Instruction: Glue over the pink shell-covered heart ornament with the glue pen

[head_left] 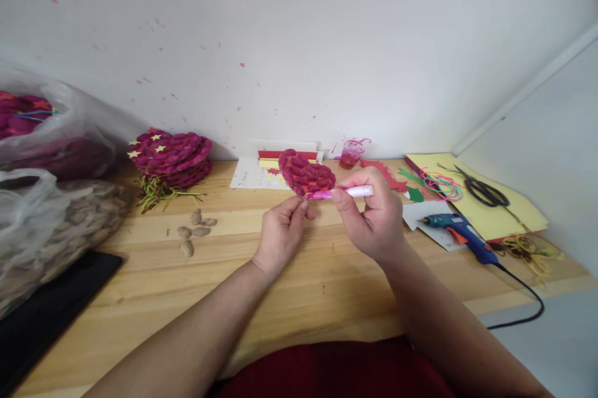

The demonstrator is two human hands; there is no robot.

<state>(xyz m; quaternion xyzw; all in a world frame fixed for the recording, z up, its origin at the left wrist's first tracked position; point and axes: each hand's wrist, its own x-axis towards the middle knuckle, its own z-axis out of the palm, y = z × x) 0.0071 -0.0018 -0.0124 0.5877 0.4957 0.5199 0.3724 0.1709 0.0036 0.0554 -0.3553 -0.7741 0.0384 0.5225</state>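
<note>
My left hand (283, 227) is closed, pinching the lower edge of a magenta peanut-shell decoration (306, 172) that tilts up above the table. In my right hand (371, 214) is a paintbrush (357, 191) with a white handle, gripped between thumb and fingers. Its pink-stained tip points left and meets the decoration's bottom edge beside my left fingertips; exact contact there is too small to tell. Behind, near the wall, stands a clear cup of red-pink paint (350, 155).
To the left are stacked magenta decorations (175, 158) with yellow stars, loose peanuts (185, 232) and a plastic bag of peanuts (70, 214). On the right lie a blue glue gun (460, 233), black scissors (486, 191), yellow sheets (509, 217) and red paper cutouts (385, 175).
</note>
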